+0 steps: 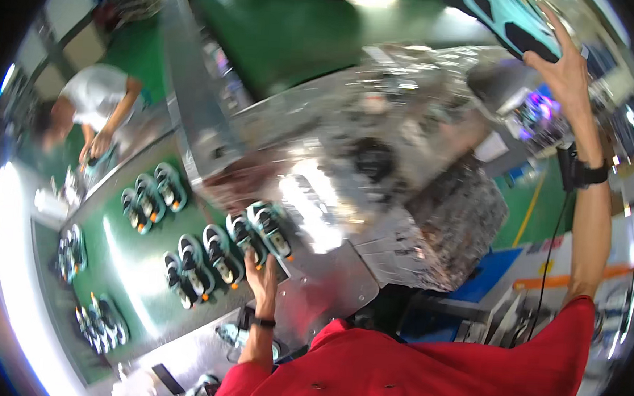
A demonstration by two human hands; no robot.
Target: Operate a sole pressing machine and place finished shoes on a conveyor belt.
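My right hand point(568, 75) is raised at the far upper right, gripping a sneaker point(513, 21) with a teal and black sole turned toward me. Its thumb presses on the sole's edge, and the fingers go round the other side. Lower down and to the left, my left hand point(262, 280) closes on the near end of a black and white sneaker point(241, 231) with an orange tip. That shoe stands in a slanting row on a green conveyor belt. Right beside it is another sneaker point(270, 229), and a further sneaker point(221, 254) lies on its left.
More shoes point(150, 196) stand in groups along the belt point(135, 263). A metal machine housing point(318, 176), smeared by motion, fills the middle. Across the belt, a person in a white shirt point(98, 97) bends over a shoe. Near my left forearm lies a pale shoe point(230, 334).
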